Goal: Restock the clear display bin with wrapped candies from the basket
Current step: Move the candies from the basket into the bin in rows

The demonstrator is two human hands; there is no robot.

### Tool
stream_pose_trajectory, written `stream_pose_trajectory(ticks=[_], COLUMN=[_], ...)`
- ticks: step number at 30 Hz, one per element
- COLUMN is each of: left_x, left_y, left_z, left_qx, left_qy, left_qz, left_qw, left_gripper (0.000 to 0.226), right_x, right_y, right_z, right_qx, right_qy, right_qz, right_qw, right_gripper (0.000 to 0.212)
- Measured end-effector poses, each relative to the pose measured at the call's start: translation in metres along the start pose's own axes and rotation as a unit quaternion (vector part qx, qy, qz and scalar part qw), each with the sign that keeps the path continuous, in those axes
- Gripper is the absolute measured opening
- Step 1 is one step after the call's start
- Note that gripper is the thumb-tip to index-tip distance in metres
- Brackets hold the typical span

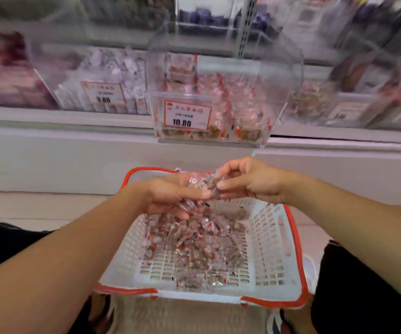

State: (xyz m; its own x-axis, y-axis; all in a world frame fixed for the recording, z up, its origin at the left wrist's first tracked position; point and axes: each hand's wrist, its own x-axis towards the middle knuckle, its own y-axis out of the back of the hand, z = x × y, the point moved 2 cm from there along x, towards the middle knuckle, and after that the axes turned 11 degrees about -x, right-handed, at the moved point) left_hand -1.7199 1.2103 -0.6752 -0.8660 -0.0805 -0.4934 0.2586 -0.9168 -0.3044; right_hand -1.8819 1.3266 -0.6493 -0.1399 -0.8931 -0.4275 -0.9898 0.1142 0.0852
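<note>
A white plastic basket (270, 239) with a red rim sits on the floor in front of me, its bottom covered with several wrapped candies (194, 247) in clear and red wrappers. Above it my left hand (170, 196) cups a small pile of these candies, thumb curled over them. My right hand (250, 180) pinches one brown candy (212, 183) right at the left hand's fingertips. The clear display bin (221, 92) stands on the shelf straight ahead, partly filled with the same candies, with a 10.80 price tag (187, 116) on its front.
A neighbouring clear bin (103, 80) with white sweets and a 9.80 tag stands to the left, another bin (339, 100) to the right. A white shelf ledge (74, 141) runs below them. My dark-clothed knees flank the basket.
</note>
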Motion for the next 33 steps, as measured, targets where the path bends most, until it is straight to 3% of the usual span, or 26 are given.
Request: stream_pose_trajectory(ticks=[3, 5, 9, 13, 19, 24, 27, 30, 31, 33], left_x=[-0.022, -0.034, -0.053, -0.062, -0.068, -0.072, -0.08, -0.092, -0.095, -0.099], left_y=[-0.021, -0.031, -0.04, -0.043, -0.043, -0.043, -0.038, -0.02, -0.009, 0.017], left_z=[0.045, 0.06, 0.068, 0.076, 0.094, 0.11, 0.132, 0.161, 0.169, 0.18], left_qx=[0.132, 0.182, 0.149, 0.123, 0.288, 0.366, 0.3, 0.19, 0.192, 0.263], left_qy=[-0.043, -0.082, -0.142, -0.161, -0.168, -0.193, -0.233, -0.279, -0.305, -0.352], left_qz=[-0.005, 0.051, 0.124, 0.157, 0.151, 0.154, 0.14, 0.166, 0.228, 0.408], left_qw=[0.99, 0.979, 0.971, 0.967, 0.931, 0.898, 0.914, 0.926, 0.904, 0.801], left_gripper=[0.05, 0.05, 0.065, 0.072, 0.1, 0.11, 0.106, 0.087, 0.075, 0.052], right_x=[-0.025, -0.036, -0.045, -0.044, -0.048, -0.053, -0.05, -0.031, -0.019, 0.014], right_y=[-0.009, -0.018, -0.035, -0.049, -0.04, -0.031, -0.02, 0.001, 0.011, 0.033], right_z=[-0.031, -0.044, -0.054, -0.049, -0.067, -0.099, -0.126, -0.16, -0.17, -0.187], right_qx=[-0.05, -0.086, -0.138, -0.231, -0.257, -0.256, -0.284, -0.274, -0.26, -0.263], right_qy=[0.079, 0.129, 0.186, 0.231, 0.226, 0.23, 0.226, 0.228, 0.219, 0.186], right_qz=[0.1, 0.16, 0.211, 0.222, 0.173, 0.124, 0.087, 0.13, 0.159, 0.233], right_qw=[0.991, 0.975, 0.95, 0.919, 0.924, 0.931, 0.928, 0.925, 0.927, 0.918], right_gripper=[0.018, 0.019, 0.037, 0.045, 0.069, 0.049, 0.038, 0.03, 0.026, 0.021])
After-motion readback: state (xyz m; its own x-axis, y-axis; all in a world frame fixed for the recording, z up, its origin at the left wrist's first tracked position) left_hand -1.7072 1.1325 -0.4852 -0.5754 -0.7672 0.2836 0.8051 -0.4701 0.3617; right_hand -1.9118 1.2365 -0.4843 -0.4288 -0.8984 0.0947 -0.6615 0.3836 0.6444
